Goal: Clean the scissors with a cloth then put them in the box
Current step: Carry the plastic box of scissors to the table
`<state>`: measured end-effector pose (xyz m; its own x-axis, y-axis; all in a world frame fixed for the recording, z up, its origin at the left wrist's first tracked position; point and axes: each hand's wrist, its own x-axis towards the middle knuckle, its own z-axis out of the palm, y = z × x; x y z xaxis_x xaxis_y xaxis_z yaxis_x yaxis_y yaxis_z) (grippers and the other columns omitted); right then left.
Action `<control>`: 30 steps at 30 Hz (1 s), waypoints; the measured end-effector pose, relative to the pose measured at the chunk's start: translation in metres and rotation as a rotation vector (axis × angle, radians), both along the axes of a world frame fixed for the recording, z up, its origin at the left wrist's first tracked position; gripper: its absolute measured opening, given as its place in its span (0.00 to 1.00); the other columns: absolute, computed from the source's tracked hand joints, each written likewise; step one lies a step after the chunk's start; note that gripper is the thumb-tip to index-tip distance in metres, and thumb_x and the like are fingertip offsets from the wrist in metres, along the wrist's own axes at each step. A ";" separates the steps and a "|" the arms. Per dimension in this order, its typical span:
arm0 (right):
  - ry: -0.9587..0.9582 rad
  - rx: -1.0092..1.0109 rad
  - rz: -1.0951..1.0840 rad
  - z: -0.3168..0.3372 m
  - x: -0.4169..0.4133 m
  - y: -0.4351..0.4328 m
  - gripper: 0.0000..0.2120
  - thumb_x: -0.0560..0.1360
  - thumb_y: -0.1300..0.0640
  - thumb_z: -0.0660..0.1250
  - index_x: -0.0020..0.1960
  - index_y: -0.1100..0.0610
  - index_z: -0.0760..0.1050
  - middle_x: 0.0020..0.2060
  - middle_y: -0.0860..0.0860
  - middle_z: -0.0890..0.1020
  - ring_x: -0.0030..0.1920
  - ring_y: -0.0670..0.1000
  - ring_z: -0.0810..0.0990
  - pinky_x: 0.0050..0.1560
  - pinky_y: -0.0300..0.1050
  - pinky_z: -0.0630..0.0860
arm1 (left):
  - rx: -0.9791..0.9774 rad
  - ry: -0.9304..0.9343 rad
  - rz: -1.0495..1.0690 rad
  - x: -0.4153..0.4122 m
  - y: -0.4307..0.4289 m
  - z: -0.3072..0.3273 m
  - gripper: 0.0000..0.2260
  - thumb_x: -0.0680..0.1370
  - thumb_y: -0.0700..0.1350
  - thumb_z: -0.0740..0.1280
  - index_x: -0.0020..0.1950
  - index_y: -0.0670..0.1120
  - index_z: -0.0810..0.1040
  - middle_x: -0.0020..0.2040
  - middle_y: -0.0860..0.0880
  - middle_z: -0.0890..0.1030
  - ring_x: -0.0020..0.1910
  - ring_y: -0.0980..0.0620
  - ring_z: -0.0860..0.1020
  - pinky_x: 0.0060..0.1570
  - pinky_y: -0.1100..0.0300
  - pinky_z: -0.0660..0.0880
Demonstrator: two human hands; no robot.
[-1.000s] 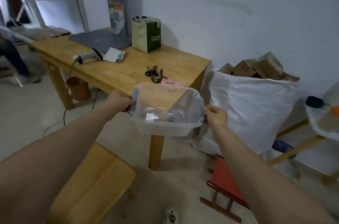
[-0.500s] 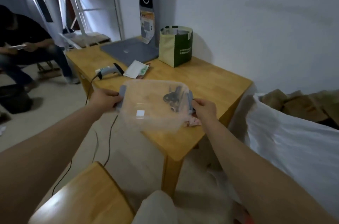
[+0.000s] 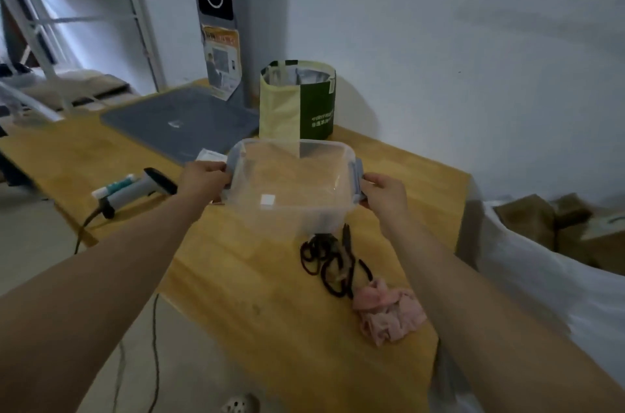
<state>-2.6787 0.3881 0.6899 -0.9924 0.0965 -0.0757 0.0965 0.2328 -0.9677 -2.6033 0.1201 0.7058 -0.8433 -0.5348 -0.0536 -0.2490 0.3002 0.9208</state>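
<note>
Bare left hand (image 3: 203,180), bare right hand (image 3: 385,196), forearms (image 3: 111,260) uncovered, pale perforated shoe (image 3: 240,405) below

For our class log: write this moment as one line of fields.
left hand: grips box | right hand: grips box | box: empty, over table | scissors: on table beside cloth | cleaning: not begun

Clear box (image 3: 257,175) upright; black scissors (image 3: 333,263) beside crumpled pink cloth (image 3: 389,311).

box (image 3: 291,199) 1 | scissors (image 3: 333,263) heap 1, pairs uncountable | cloth (image 3: 389,311) 1 | scanner (image 3: 135,191) 1 | bag (image 3: 297,101) 1 | laptop (image 3: 179,125) 1
</note>
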 end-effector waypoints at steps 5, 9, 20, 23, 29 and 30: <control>-0.112 0.101 -0.143 -0.030 -0.076 -0.057 0.16 0.77 0.62 0.64 0.64 0.60 0.74 0.59 0.57 0.79 0.57 0.56 0.79 0.60 0.55 0.76 | 0.004 -0.105 -0.119 -0.087 -0.060 -0.031 0.08 0.71 0.31 0.63 0.44 0.37 0.81 0.46 0.34 0.81 0.43 0.42 0.77 0.43 0.54 0.72; -0.142 0.080 -0.232 -0.042 -0.121 -0.087 0.15 0.77 0.63 0.64 0.63 0.61 0.75 0.59 0.57 0.79 0.56 0.56 0.79 0.60 0.56 0.76 | -0.042 -0.115 -0.172 -0.148 -0.089 -0.046 0.08 0.74 0.35 0.64 0.40 0.45 0.80 0.46 0.39 0.81 0.48 0.41 0.78 0.51 0.50 0.74; -0.235 0.078 -0.383 -0.070 -0.170 -0.084 0.15 0.79 0.63 0.62 0.65 0.62 0.73 0.61 0.58 0.77 0.58 0.57 0.77 0.61 0.55 0.75 | -0.144 -0.171 -0.355 -0.215 -0.088 -0.082 0.06 0.75 0.35 0.62 0.42 0.36 0.77 0.37 0.43 0.76 0.38 0.50 0.73 0.32 0.68 0.65; -0.256 0.088 -0.408 -0.072 -0.168 -0.073 0.14 0.79 0.63 0.62 0.64 0.61 0.74 0.60 0.57 0.78 0.57 0.57 0.77 0.60 0.55 0.75 | -0.148 -0.194 -0.387 -0.218 -0.075 -0.080 0.07 0.76 0.36 0.62 0.44 0.39 0.80 0.38 0.45 0.78 0.39 0.50 0.73 0.32 0.65 0.66; -0.119 0.326 -0.412 -0.068 -0.156 -0.056 0.16 0.80 0.57 0.59 0.67 0.59 0.73 0.64 0.54 0.76 0.63 0.54 0.74 0.64 0.47 0.70 | -0.528 -0.156 -0.318 -0.225 -0.044 -0.071 0.16 0.78 0.50 0.62 0.59 0.42 0.77 0.58 0.40 0.76 0.54 0.39 0.74 0.56 0.52 0.71; -0.042 0.402 -0.404 -0.068 -0.152 -0.055 0.16 0.80 0.57 0.59 0.66 0.58 0.73 0.64 0.54 0.76 0.63 0.54 0.74 0.63 0.47 0.70 | -0.611 -0.111 -0.354 -0.225 -0.035 -0.070 0.18 0.77 0.49 0.62 0.64 0.43 0.76 0.64 0.40 0.74 0.60 0.38 0.72 0.62 0.48 0.68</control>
<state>-2.8303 0.3332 0.6214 -0.8677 0.4971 0.0063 0.2909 0.5181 -0.8043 -2.8288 0.0846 0.6360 -0.9787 -0.1920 0.0722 -0.1240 0.8343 0.5372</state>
